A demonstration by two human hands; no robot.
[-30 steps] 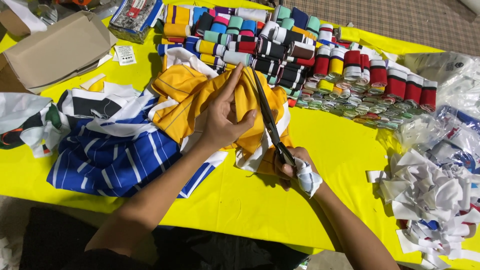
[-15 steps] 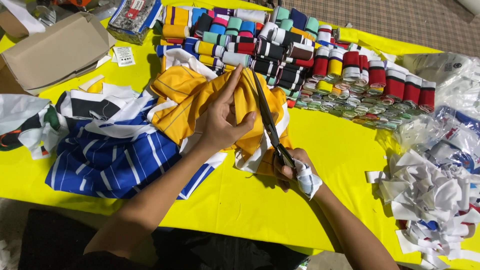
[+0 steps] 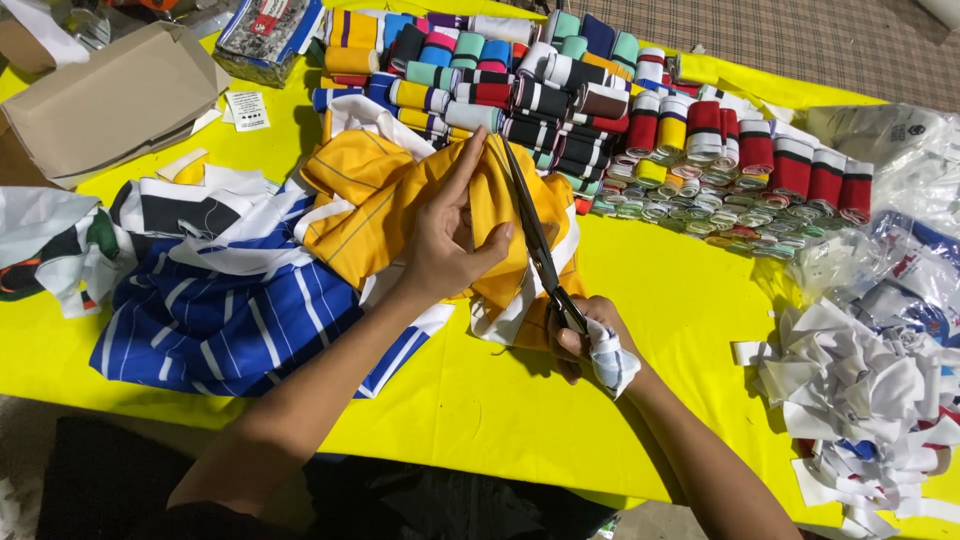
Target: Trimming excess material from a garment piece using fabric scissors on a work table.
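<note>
While both forearms reach in from six o'clock over a yellow worktop (image 3: pixel 640 330), the right hand (image 3: pixel 585 335) sits nearest, at about five o'clock, closed through the handles of long dark scissors (image 3: pixel 535 240) with a scrap of white cloth bunched at the palm. Their blades lie nearly shut and point toward twelve o'clock across a yellow garment (image 3: pixel 385 210). Just left of them, at centre, the left hand (image 3: pixel 450 240) pinches a fold of that yellow fabric upright between thumb and straight fingers, close against the blades.

A clean cut here probably calls for holding the fold taut and keeping the fingertips clear of the cutting edge.

At nine o'clock lies a blue striped garment (image 3: pixel 220 320), partly under the yellow one. At three o'clock sits a heap of white offcuts (image 3: pixel 860 390). Farther off, from twelve to two o'clock, rows of rolled striped trim (image 3: pixel 600 95) line the worktop, with a cardboard box (image 3: pixel 110 100) at ten o'clock.
</note>
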